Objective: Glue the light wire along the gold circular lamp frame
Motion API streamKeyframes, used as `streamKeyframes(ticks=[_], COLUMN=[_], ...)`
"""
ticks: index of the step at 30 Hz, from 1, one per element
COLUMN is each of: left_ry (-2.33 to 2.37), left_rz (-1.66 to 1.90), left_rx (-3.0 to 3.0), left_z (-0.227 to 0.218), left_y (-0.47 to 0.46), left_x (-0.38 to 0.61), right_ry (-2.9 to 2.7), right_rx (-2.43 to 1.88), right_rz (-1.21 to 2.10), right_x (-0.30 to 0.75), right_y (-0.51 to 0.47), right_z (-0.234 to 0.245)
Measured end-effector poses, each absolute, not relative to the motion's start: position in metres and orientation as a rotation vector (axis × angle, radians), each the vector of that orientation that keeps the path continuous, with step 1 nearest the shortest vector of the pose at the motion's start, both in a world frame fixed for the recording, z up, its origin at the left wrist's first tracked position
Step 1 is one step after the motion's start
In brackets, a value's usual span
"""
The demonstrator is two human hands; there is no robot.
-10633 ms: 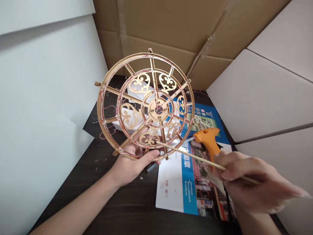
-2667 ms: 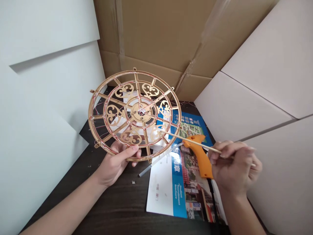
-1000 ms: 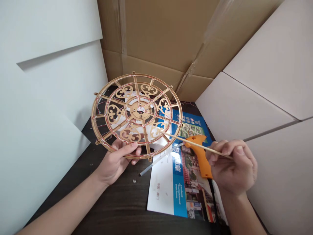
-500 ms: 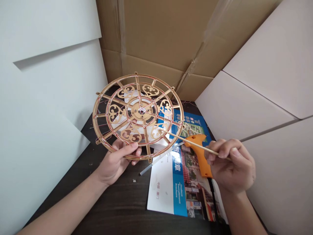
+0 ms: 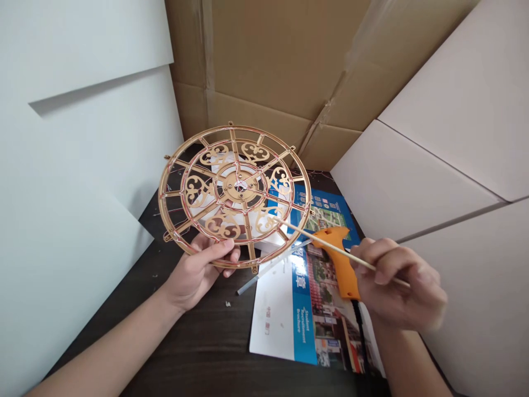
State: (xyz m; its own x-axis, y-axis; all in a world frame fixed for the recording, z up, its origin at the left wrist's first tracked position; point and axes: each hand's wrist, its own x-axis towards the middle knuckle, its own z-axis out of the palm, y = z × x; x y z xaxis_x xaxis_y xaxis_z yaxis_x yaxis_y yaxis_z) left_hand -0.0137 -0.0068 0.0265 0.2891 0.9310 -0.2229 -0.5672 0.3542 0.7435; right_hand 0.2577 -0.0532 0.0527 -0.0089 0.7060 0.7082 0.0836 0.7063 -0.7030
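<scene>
A round gold-coloured openwork frame point(image 5: 237, 191), with rings, spokes and scroll ornaments, is held up tilted over the table. Thin red and pale wires run along its rings and spokes. My left hand point(image 5: 202, 273) grips the near rim, thumb on top and fingers underneath. Between the fingers of my right hand point(image 5: 399, 284) is a thin wooden stick point(image 5: 330, 246). The stick's far tip overlaps the scroll ornament at the lower right of the frame; whether it touches, I cannot tell.
Under the frame lies a printed brochure point(image 5: 275, 325). On it rests an orange glue gun point(image 5: 341, 264) with a black cord and a clear glue stick point(image 5: 252, 282). The dark table point(image 5: 185, 353) carries small scraps. Cardboard point(image 5: 264, 60) and white panels point(image 5: 417, 176) surround it.
My right hand has moved a little to the right, drawing the stick's tip slightly outward. The frame in my left hand has barely shifted.
</scene>
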Motion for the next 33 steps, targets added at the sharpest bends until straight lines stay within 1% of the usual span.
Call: streamKeyframes(ticks=[7,11,15,20,27,33], left_ry=[0.693,0.678,0.685,0.691,0.698,0.690], left_rz=[1.081,1.071,1.082,1.091,1.096,1.094], left_rx=[0.606,0.581,0.524,0.524,0.542,0.544], left_z=[0.0255,0.0248,0.0248,0.0253,0.0270,0.0273], left_y=[-0.0079,-0.0074,-0.0065,-0.0050,-0.0056,-0.0058], left_x=[-0.0156,-0.0145,-0.0140,-0.0143,-0.0145,-0.0144], right_ry=[-1.564,-1.617,-1.665,-1.601,-1.550,-1.546], right_rx=[-0.750,-0.670,-0.596,-0.627,-0.677,-0.650], right_rz=[0.462,0.439,0.455,0.521,0.443,0.490], right_x=[0.2546,0.2537,0.2547,0.2551,0.2520,0.2510], right_y=[-0.0519,-0.0539,-0.0552,-0.0552,-0.0537,-0.0550], right_z=[0.0489,0.0500,0.0498,0.0521,0.0519,0.0539])
